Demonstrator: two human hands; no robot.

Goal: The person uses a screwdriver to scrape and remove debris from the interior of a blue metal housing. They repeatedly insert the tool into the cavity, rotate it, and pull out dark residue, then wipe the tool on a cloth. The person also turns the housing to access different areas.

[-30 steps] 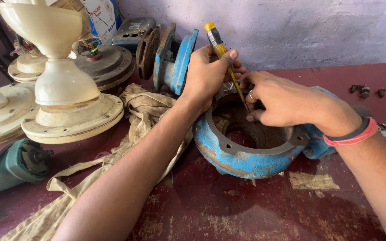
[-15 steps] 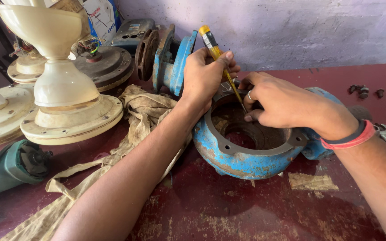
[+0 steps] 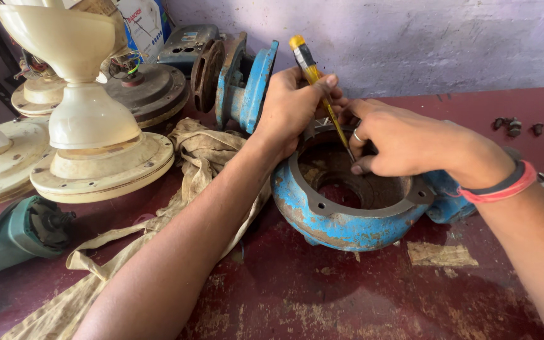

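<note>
A blue, rusted round metal housing [image 3: 341, 220] lies open side up on the dark red table. My left hand [image 3: 294, 104] grips a yellow-handled screwdriver [image 3: 313, 72], its shaft slanting down into the housing's far inner wall. Over the housing's right rim rests my right hand [image 3: 404, 138], fingers curled around the screwdriver's tip; what the fingers pinch is hidden. A ring sits on one finger, and red and black bands circle that wrist.
A second blue flanged casting [image 3: 243, 82] stands behind the housing. Cream fan parts [image 3: 89, 145] crowd the left, with a dirty rag [image 3: 203, 157], a green angle grinder [image 3: 14, 236], several small bolts [image 3: 514, 126] at far right and a paper scrap [image 3: 439, 255].
The screwdriver's handle has tilted slightly left and my left hand shifted with it. My right hand stays at the housing's rim.
</note>
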